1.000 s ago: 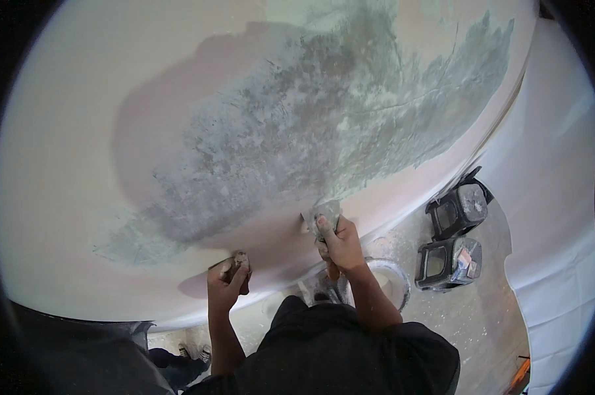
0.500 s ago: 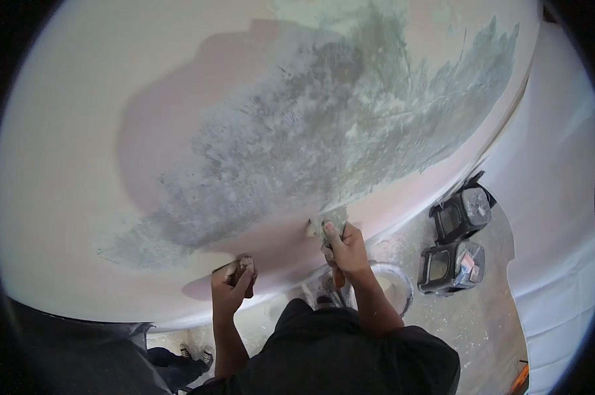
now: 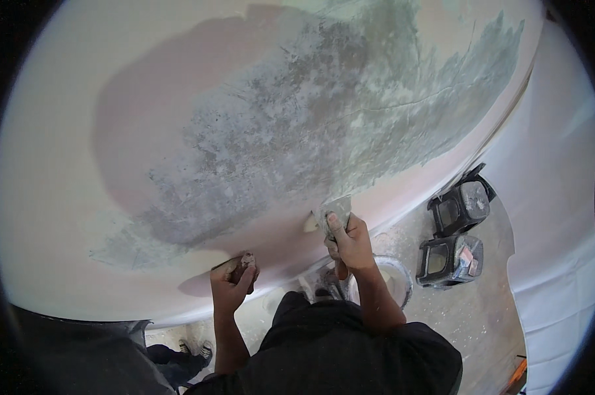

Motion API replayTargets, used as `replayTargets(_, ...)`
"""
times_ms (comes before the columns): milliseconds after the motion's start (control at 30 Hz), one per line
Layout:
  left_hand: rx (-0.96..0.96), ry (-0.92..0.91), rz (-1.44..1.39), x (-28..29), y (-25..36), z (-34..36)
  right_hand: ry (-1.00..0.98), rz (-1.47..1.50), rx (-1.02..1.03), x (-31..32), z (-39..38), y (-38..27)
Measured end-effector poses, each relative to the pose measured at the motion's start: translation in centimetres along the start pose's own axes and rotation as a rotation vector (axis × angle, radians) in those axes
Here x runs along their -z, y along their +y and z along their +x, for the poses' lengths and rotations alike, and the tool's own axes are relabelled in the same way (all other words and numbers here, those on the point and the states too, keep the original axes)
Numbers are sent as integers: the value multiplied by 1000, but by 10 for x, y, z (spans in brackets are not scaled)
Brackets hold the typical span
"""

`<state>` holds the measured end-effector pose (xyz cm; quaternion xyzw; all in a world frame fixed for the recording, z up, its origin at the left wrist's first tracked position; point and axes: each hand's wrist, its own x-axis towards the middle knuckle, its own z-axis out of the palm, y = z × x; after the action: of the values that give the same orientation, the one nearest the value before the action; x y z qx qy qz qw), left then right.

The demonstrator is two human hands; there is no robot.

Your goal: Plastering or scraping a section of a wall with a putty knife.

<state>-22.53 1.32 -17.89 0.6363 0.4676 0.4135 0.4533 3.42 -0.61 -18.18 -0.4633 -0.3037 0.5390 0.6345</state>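
A putty knife [image 3: 335, 207] with a grey, smeared blade and a brownish handle is gripped in my right hand [image 3: 353, 243], my thumb pressed on the blade. Its blade is at the lower edge of a rough grey filler patch [image 3: 271, 131] on a large, pale, curved surface [image 3: 54, 164]. To the left, my left hand [image 3: 230, 283] is closed round a putty-smeared hand tool [image 3: 248, 260]. A thin dark edge shows beside those fingers; the rest of that tool is hidden, so its kind is unclear. It is held close to the surface, below the patch.
Two black step stools [image 3: 435, 263] stand on the spattered floor [image 3: 475, 316] to the right, the nearer one with small items on top. A white-rimmed bucket [image 3: 406, 280] is beside my right forearm. White sheeting [image 3: 560, 217] hangs at right. Another person's shoes [image 3: 205, 352] show at lower left.
My right hand has shifted slightly up and to the right with the putty knife. The left hand has hardly moved. My head's shadow on the surface has moved left and up.
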Motion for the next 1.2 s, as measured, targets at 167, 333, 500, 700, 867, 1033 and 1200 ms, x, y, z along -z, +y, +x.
replayTargets(167, -73, 21, 112, -4, 5, 1, 39, 45, -6, -3, -2, 6)
replayTargets(333, -65, 0, 106, -4, 8, 1, 31, -16, -1, -4, -2, 4)
replayTargets(500, -88, 0, 168, -6, 14, 1, 37, -21, -4, -6, 1, -4)
replayTargets(700, -122, -20, 189, -3, 10, 0, 35, -32, -10, -2, -3, 4)
replayTargets(867, -140, -54, 127, 6, -17, 1, 83, -44, -37, -9, -7, 0)
replayTargets(1033, -106, -30, 72, -3, -2, 2, 82, -92, -13, -7, -6, -2)
replayTargets(1200, -164, -15, 169, -6, 12, 1, 90, -49, 4, -9, -5, -2)
